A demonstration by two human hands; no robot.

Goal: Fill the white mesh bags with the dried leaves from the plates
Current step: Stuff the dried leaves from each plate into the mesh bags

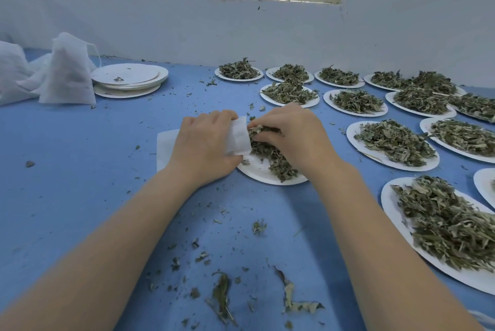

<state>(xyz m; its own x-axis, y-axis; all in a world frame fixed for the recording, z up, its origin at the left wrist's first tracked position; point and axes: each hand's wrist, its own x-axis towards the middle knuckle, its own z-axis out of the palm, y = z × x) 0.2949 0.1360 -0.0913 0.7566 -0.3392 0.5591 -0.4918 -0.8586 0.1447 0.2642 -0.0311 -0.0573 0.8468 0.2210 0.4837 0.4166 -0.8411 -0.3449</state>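
My left hand (201, 143) grips a white mesh bag (238, 136) at its folded-back mouth, over the left edge of a white paper plate (257, 171). The bag's body lies flat on the blue table behind my wrist. My right hand (292, 135) pinches a clump of dried green leaves (270, 155) from that plate, right at the bag's opening. Part of the plate and its leaves is hidden under both hands.
Several plates heaped with dried leaves (396, 143) cover the right side of the table. A stack of emptied plates (128, 79) stands at the back left beside filled white bags (67, 70). Leaf crumbs (222, 293) litter the blue surface near me. A white wall borders the far edge.
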